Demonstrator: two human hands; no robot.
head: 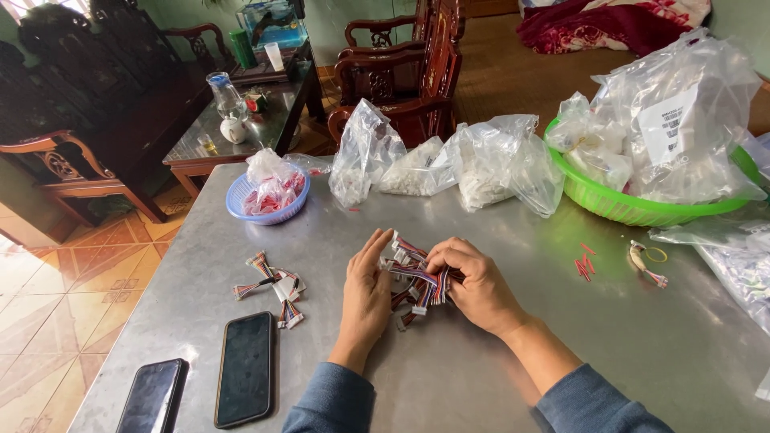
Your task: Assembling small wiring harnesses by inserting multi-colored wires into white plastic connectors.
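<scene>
Stuff spread all over the table [497,353], hands in the middle

Left hand [365,293] and right hand [477,285] meet around a wire bundle [413,277] at the centre. Left of them sits a small pile of wire harnesses [273,285], with two phones [245,369] nearer the front edge. Behind are a small basket [269,200] and plastic bags [449,164]; a big basket [642,204] sits far right.

**Hands on a wire bundle at a metal table**

At frame centre the right hand [475,282] grips a bundle of multicoloured wire harnesses [415,277], the left hand [366,290] flat against its side. Left of them lie loose harnesses [273,285] and two dark phones [245,367]. A blue basket [241,204] sits upper left, a green basket [626,208] of plastic bags upper right
</scene>
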